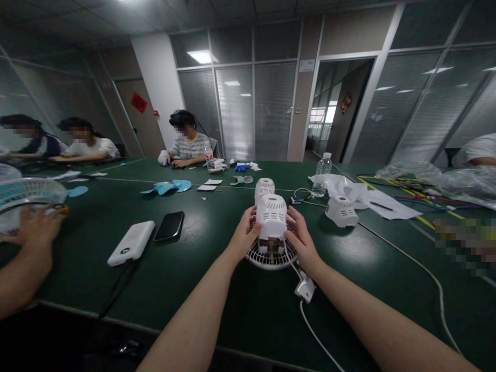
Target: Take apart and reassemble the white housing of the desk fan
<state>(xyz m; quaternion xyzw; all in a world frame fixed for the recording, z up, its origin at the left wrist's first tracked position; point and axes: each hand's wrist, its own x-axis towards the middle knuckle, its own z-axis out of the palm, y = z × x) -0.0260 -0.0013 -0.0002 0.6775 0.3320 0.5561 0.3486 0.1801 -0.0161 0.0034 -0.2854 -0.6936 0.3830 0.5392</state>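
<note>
It's dim in here. A white ceiling lamp (134, 0) glows above the flat dark green worktop (217, 222), which carries soft glare. Behind it, grey glass partition panels (234, 116) mirror lights. Straight lines bow towards the edges; blocky pixels hide part of the worktop's right end.

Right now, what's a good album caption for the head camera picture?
Left hand and right hand hold a white cover above a round fan grille at a green table.

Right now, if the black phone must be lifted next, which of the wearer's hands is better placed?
Probably the left hand: it is nearer the black phone, while the right hand is across the white housing. Both hands are on the housing.
</note>
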